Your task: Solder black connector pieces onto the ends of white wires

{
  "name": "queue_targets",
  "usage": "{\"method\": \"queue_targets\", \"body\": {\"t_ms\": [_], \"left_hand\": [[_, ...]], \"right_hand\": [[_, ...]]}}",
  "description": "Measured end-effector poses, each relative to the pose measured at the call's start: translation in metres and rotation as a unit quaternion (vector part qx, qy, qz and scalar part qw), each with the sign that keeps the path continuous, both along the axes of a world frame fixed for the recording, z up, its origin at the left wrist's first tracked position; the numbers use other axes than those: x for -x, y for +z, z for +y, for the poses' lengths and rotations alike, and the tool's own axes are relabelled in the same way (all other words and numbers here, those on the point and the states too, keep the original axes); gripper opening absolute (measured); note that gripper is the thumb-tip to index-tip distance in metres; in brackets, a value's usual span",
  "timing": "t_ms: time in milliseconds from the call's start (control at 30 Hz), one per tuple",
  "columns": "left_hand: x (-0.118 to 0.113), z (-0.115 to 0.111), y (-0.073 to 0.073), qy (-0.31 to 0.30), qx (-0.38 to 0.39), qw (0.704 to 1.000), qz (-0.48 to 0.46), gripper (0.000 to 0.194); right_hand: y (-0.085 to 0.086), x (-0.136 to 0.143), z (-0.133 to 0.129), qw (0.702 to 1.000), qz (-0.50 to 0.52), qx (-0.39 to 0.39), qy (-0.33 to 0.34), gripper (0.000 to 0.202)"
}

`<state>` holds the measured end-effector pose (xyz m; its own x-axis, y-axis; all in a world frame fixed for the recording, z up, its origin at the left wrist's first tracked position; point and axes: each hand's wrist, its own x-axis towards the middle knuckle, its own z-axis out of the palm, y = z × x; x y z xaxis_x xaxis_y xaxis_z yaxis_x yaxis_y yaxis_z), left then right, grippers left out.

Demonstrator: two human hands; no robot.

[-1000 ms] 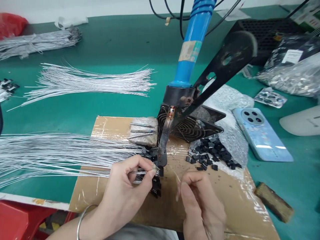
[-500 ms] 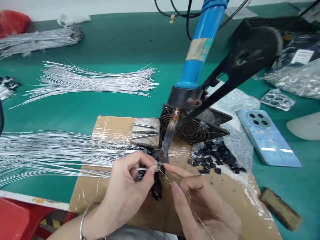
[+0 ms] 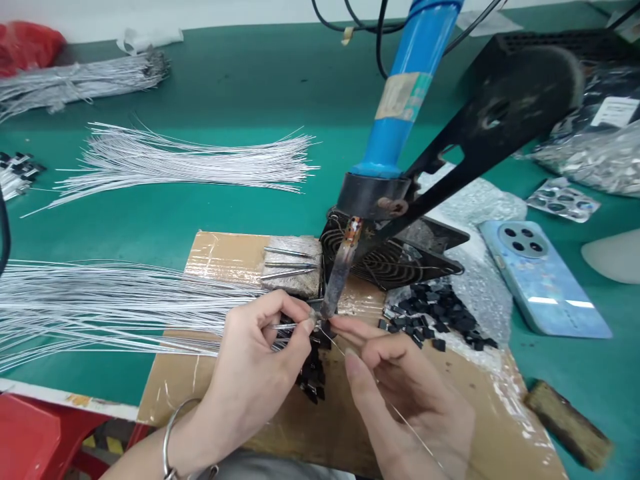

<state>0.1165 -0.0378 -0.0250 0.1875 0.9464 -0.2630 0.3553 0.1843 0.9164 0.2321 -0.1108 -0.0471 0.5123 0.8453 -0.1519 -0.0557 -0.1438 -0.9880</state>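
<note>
My left hand (image 3: 260,357) pinches a small metal piece and thin wire ends (image 3: 285,327) just below the tip of a soldering iron (image 3: 340,277) with a blue handle (image 3: 395,107). My right hand (image 3: 410,393) holds a thin solder wire (image 3: 407,423) between thumb and fingers; its forefinger reaches the iron's tip. The wire's end meets the piece at my left fingertips. Small black parts (image 3: 313,377) lie under and beside my left hand. The exact shape of the pinched piece is hidden by fingers.
Long white wires (image 3: 100,300) stretch left across the cardboard (image 3: 225,250); another bundle (image 3: 200,160) lies behind. A black fan (image 3: 390,260) stands behind the iron. Loose black pieces (image 3: 440,310), a blue phone (image 3: 545,280) and a brown block (image 3: 567,423) are at right.
Both hands have risen slightly, bringing the pinched piece up to the iron's tip. The view has shifted a little.
</note>
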Motion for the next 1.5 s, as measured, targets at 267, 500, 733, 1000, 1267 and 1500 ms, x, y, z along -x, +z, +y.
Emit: {"method": "queue_targets", "body": {"t_ms": [267, 500, 733, 1000, 1267, 1500], "left_hand": [[-0.0005, 0.0019, 0.0008, 0.002, -0.005, 1.000, -0.011, 0.011], [-0.0007, 0.0028, 0.0021, 0.003, 0.004, 1.000, -0.012, 0.010], [0.0003, 0.0016, 0.0025, -0.005, -0.005, 1.000, -0.006, 0.012], [0.0012, 0.0015, 0.0011, -0.004, -0.004, 1.000, -0.009, 0.012], [0.0017, 0.0009, 0.0017, -0.002, 0.001, 1.000, -0.010, 0.011], [0.0029, 0.0007, -0.0001, -0.008, -0.017, 0.999, 0.025, 0.012]], "right_hand": [[-0.0006, -0.0017, 0.0001, 1.000, -0.003, -0.001, -0.004, 0.023], [0.0015, -0.0018, 0.0014, 1.000, 0.003, 0.008, -0.008, 0.023], [0.0028, -0.0017, 0.0014, 1.000, -0.007, -0.006, 0.002, 0.020], [0.0018, -0.0015, 0.0006, 1.000, -0.008, -0.006, -0.005, 0.021], [0.0008, 0.0006, 0.0017, 1.000, -0.004, -0.016, -0.003, 0.020], [-0.0062, -0.0063, 0.0008, 0.997, -0.045, -0.054, 0.034, 0.019]]}}
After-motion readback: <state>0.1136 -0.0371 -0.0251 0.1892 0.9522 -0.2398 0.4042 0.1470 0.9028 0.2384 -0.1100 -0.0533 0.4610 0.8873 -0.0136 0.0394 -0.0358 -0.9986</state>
